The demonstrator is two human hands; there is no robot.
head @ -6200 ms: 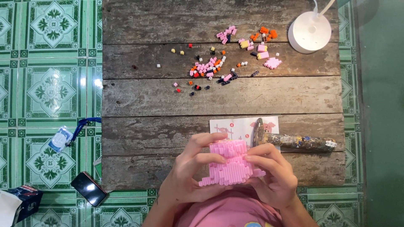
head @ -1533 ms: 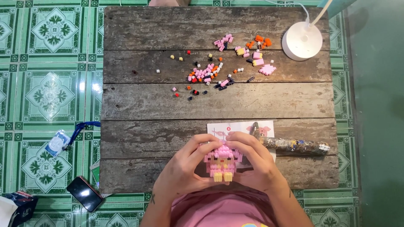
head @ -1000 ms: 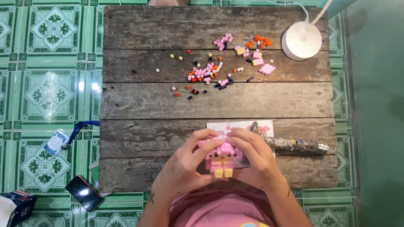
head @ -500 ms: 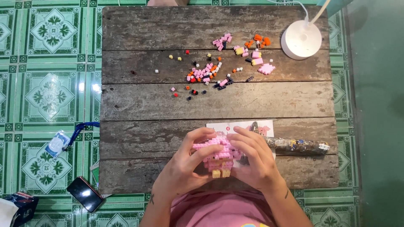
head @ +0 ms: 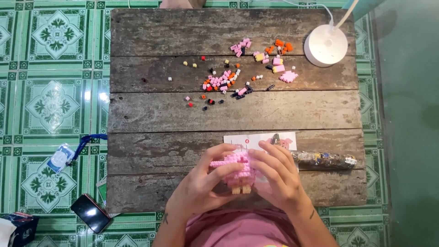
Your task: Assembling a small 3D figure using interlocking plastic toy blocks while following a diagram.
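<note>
Both hands hold a small pink brick figure [head: 238, 168] with yellow feet over the near part of the wooden table [head: 151, 114]. My left hand [head: 201, 185] wraps its left side with the thumb across the front. My right hand [head: 279, 176] covers the right side, fingers curled over the top. Under the hands lies a white instruction sheet [head: 256, 139]. Most of the figure is hidden by the fingers.
Several loose small bricks [head: 224, 82], pink, orange and black, lie scattered at the far middle. A round white lamp base [head: 325, 45] stands at the far right. A speckled tube [head: 322, 160] lies right of my hands. On the tiled floor are a phone [head: 90, 218] and a lanyard badge [head: 61, 157].
The hands have turned the pink figure between them over the past seconds, and the fingers now close more tightly around it. Nothing on the table has moved.
</note>
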